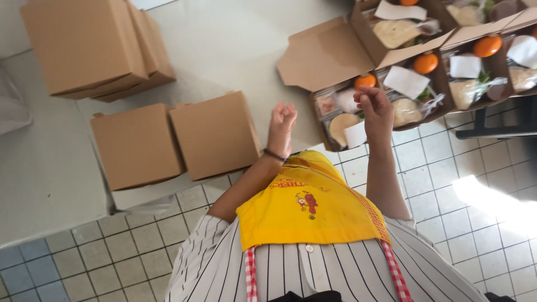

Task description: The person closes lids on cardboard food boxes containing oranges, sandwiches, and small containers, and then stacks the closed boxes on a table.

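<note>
Right hand (376,109), fingers pinched on nothing clear, hovers over the open brown cardboard meal box (358,120) at the pale tabletop's (224,50) edge; left hand (281,124) loose, empty. Best go slowly.

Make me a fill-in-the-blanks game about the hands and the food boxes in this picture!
1. The right hand is over an open meal box that has a round ____ fruit in it.
2. The left hand wears a dark ____ on its wrist.
3. The two closed boxes by the left hand are ____ in colour.

Missing words: orange; band; brown
</note>
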